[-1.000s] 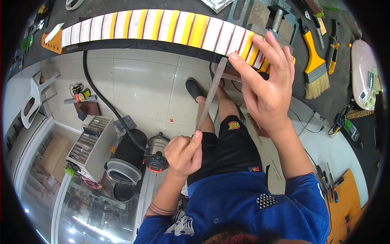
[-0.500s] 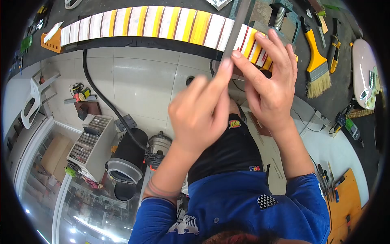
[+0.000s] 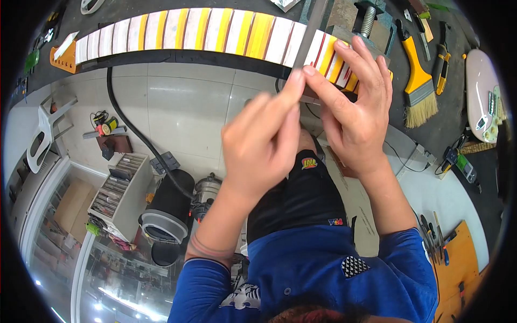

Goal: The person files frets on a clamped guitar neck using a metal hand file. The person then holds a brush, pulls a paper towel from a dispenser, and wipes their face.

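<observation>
A guitar neck lies crosswise in front of me, its fretboard covered in white and yellow strips between dark frets. Across its right part rests a long grey file, probably metal. My left hand, slightly blurred, pinches the near end of that bar at the neck's front edge. My right hand lies spread over the right end of the neck, one fingertip beside the bar and other fingertips on the strips. Red marks show on the strips between the hands.
A vise stands behind the neck's right end. To the right are a yellow brush, a yellow-black cutter and a pale guitar body. Below on the floor sit a black bin and a black hose.
The view has shifted slightly, so the neck appears a little further left. My left hand and the file keep about the same place on the neck; my right hand stays put.
</observation>
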